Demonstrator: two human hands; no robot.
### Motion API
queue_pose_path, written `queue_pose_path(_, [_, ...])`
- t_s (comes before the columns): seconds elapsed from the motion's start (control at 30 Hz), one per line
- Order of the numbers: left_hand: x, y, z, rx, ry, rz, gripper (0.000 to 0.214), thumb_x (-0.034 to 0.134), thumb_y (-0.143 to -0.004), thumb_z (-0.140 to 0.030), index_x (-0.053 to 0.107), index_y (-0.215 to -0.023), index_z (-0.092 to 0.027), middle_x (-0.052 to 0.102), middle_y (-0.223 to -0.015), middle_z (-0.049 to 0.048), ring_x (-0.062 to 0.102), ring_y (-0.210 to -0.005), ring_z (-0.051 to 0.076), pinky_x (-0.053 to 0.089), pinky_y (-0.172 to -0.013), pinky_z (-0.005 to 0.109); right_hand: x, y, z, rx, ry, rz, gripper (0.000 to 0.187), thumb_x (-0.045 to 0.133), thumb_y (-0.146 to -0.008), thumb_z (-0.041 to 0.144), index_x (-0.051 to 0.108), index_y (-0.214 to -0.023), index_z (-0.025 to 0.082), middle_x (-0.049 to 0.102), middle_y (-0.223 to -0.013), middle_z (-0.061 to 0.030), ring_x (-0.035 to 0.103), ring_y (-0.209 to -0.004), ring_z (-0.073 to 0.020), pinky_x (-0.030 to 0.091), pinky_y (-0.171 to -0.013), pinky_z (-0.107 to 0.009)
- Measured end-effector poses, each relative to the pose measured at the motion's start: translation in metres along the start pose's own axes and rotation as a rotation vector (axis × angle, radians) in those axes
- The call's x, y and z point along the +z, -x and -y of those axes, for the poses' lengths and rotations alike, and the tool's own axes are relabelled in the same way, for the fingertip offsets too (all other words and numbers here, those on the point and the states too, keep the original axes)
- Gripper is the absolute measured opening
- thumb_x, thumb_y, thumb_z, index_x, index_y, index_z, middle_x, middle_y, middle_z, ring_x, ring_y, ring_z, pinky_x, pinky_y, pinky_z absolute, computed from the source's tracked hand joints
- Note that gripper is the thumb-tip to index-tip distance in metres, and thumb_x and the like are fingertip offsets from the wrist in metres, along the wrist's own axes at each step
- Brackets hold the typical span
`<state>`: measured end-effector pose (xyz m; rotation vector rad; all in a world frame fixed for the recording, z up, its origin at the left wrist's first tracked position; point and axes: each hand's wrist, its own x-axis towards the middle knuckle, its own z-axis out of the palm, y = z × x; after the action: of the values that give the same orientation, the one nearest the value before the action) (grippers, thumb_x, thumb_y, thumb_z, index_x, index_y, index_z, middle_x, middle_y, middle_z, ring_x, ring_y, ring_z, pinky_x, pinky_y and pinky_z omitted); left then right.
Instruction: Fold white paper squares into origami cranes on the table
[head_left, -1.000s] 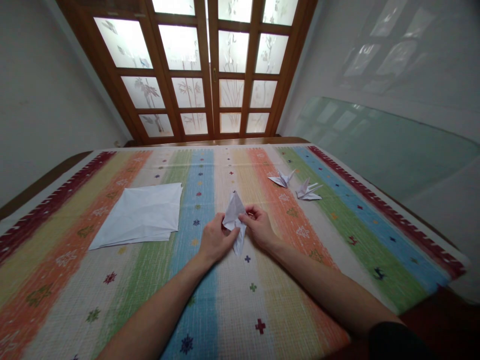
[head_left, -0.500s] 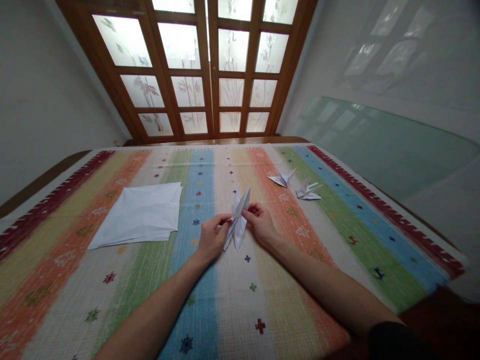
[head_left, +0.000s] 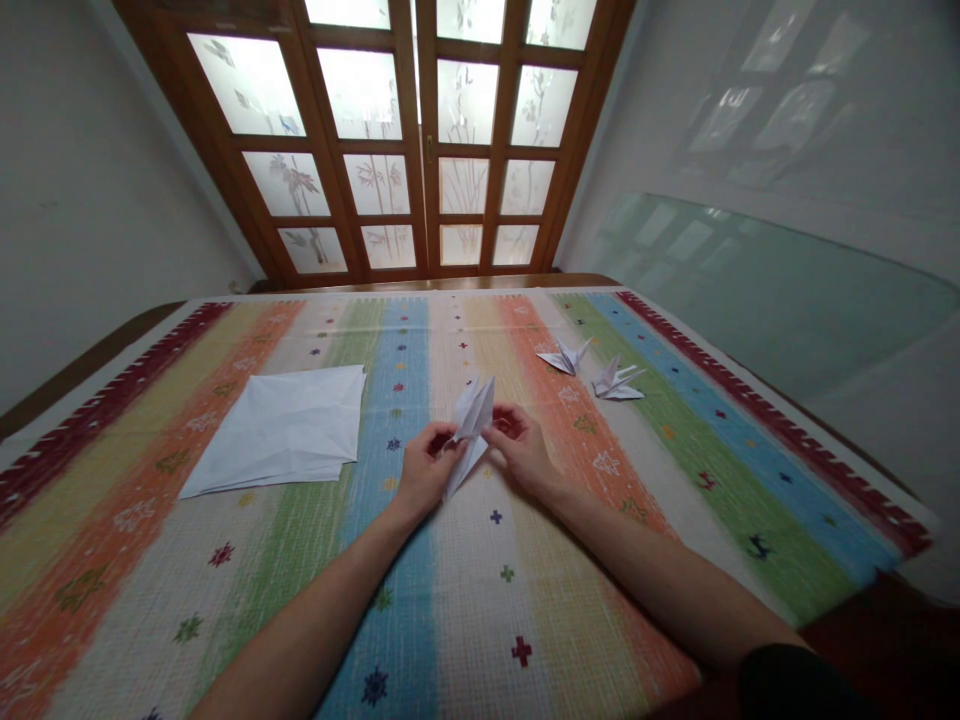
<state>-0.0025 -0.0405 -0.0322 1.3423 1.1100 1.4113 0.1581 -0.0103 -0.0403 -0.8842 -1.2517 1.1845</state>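
Note:
A piece of folded white origami paper [head_left: 474,412] is held between both hands over the middle of the table, its pointed flaps up and its narrow end down toward me. My left hand [head_left: 429,468] pinches its left side between thumb and fingers. On the right edge, the thumb and fingertips of my right hand [head_left: 523,445] are closed on the paper. Two finished-looking white paper cranes, one crane [head_left: 565,357] and a second crane [head_left: 616,381], lie beyond my right hand.
A small stack of white paper sheets [head_left: 281,428] lies left of my hands. The striped tablecloth [head_left: 450,600] covers the table. Wooden doors with frosted panes [head_left: 382,190] stand behind it, and a pale glass panel [head_left: 750,290] leans along the right.
The folded paper has turned in my fingers: its spread upper flaps now sit closer together, and the two lower points now show as one. Both hands stay nearly in place.

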Motion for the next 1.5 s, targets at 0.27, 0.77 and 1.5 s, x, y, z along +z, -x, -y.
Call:
queue_pose_path(0.27, [0.0,-0.004,-0.003,-0.114,0.029,-0.122,0.023,0.071,-0.065,-0.034,0.063,-0.076,-0.016,0.063,-0.066,-0.0019,0.056,-0.06,0.013,0.044,-0.058,0.023,0.011,0.015,0.0,-0.089,0.035,0.209,0.038,0.066,-0.079,0.028,0.055,-0.114,0.026,0.066,-0.103,-0.0032,0.064,-0.088,-0.0169,0.053,-0.075,-0.031])
queue_pose_path(0.77, [-0.002,-0.002,-0.002,-0.143,0.083,-0.044,0.034,0.07,-0.067,-0.048,0.061,-0.079,-0.017,0.06,-0.065,-0.0024,0.053,-0.058,0.013,0.042,-0.055,0.023,0.004,0.018,0.011,-0.291,0.347,0.2,0.03,0.051,-0.079,0.014,0.076,-0.088,0.027,0.067,-0.106,-0.0046,0.062,-0.1,-0.0205,0.048,-0.09,-0.038])
queue_pose_path(1.5, [-0.002,0.009,-0.006,0.294,-0.484,0.004,0.016,0.056,-0.086,-0.027,0.068,-0.092,-0.019,0.065,-0.082,0.0042,0.057,-0.079,0.018,0.044,-0.077,0.032,0.008,0.014,0.004,0.053,-0.068,0.093,0.037,0.065,-0.077,0.056,0.056,-0.092,0.023,0.062,-0.082,-0.0015,0.059,-0.068,-0.0152,0.049,-0.058,-0.028])
